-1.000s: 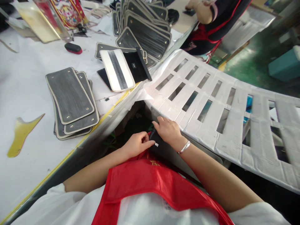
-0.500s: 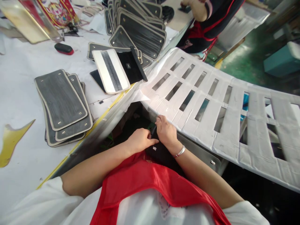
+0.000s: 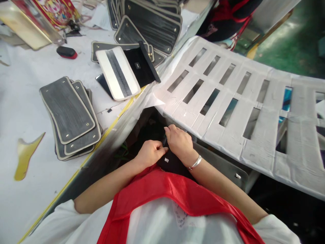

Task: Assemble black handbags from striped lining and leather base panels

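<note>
Both my hands are close together over my lap, above the red apron (image 3: 175,189). My left hand (image 3: 151,153) is closed, thumb against curled fingers, on the edge of a black piece (image 3: 171,164). Just to its right my right hand (image 3: 179,144), with a silver bracelet at the wrist, has its fingers wrapped round the upper part of the same black piece. A small whitish spot shows on the black piece below the hands. Its far end is hidden by my fingers and the dark gap behind.
On the white table (image 3: 22,112) at left lie stacked grey panels (image 3: 67,110), a white striped panel (image 3: 118,73) on a black case (image 3: 141,66), a yellow piece (image 3: 27,156) and more panels (image 3: 152,25) behind. A slatted white surface (image 3: 215,98) extends right.
The view has shifted slightly, and the co-worker's arm at the top has left it. My hands stay together on the black piece, with the right hand's fingers slightly shifted.
</note>
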Motion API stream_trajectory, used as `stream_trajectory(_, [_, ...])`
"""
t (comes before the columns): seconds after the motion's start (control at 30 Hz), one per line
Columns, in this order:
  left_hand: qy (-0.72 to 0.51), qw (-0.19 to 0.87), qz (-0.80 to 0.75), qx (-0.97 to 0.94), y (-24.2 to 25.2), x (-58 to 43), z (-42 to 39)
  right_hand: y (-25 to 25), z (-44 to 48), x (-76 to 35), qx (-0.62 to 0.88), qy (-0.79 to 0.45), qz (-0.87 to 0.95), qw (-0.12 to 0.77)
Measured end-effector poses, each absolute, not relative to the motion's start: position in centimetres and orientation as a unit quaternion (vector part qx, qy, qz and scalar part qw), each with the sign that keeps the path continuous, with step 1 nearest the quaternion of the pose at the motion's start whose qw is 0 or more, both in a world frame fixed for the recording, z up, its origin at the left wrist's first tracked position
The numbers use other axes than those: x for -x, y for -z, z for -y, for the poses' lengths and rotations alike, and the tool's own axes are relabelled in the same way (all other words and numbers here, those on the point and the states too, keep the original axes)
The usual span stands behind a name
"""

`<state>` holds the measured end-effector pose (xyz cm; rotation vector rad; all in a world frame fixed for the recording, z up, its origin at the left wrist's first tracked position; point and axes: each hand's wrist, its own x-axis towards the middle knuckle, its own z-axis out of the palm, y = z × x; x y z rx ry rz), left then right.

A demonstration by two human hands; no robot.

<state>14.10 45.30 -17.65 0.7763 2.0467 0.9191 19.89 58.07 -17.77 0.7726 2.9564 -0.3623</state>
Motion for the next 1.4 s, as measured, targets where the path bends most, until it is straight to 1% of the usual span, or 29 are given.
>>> stream_trajectory(0.1, [-0.345,0.372,-0.803,-0.313,17.6,-14.1,-45.3,17.3,-58.8,-20.3,-0.214,0.151,-0.964,0.044])
stream_trajectory(0.27, [-0.376,0.414,-0.774,-0.297,17.6,-13.8,-45.2,16.4,-61.7,-21.0,-0.011,0.32,-0.94,0.117])
stream_trajectory(0.37, [-0.377,0.433,-0.758,-0.309,17.6,-13.2,-44.7,16.5,-62.5,-20.6,0.001,0.348,-0.925,0.15])
stream_trajectory(0.43, [-0.372,0.478,-0.738,-0.299,17.5,-12.7,-44.1,16.8,-62.5,-20.3,-0.001,0.348,-0.923,0.161])
stream_trajectory(0.53, [-0.363,0.55,-0.71,-0.248,17.1,-12.6,-42.8,17.0,-62.2,-20.3,-0.015,0.349,-0.923,0.16])
stream_trajectory(0.6, [-0.37,0.554,-0.707,-0.236,16.8,-13.0,-42.0,17.1,-62.0,-20.6,-0.023,0.348,-0.926,0.146])
stream_trajectory(0.67, [-0.368,0.523,-0.723,-0.262,16.4,-13.7,-41.4,17.2,-61.9,-20.9,-0.022,0.343,-0.93,0.133])
stream_trajectory(0.83, [-0.324,0.39,-0.787,-0.352,16.4,-15.1,-41.2,17.5,-61.9,-20.9,-0.018,0.324,-0.937,0.127])
stream_trajectory(0.97, [-0.338,0.353,-0.803,-0.341,17.3,-15.5,-41.1,17.3,-61.6,-20.5,-0.011,0.309,-0.944,0.117])
stream_trajectory(1.03, [-0.329,0.346,-0.806,-0.349,17.4,-15.4,-41.1,16.9,-60.9,-21.3,-0.037,0.267,-0.96,0.07])
stream_trajectory(1.13, [-0.277,0.339,-0.81,-0.39,16.9,-15.1,-41.4,16.3,-58.8,-24.6,-0.117,0.147,-0.982,-0.035])
stream_trajectory(1.2, [-0.247,0.312,-0.817,-0.418,16.5,-14.8,-41.7,16.5,-57.3,-27.8,-0.133,0.102,-0.984,-0.057])
stream_trajectory(1.3, [-0.263,0.194,-0.821,-0.468,16.1,-14.9,-43.0,17.6,-56.0,-32.3,-0.135,0.091,-0.985,-0.047])
stream_trajectory(1.4, [-0.272,0.076,-0.775,-0.565,16.3,-16.2,-45.5,18.4,-56.5,-35.1,-0.123,0.1,-0.987,-0.032])
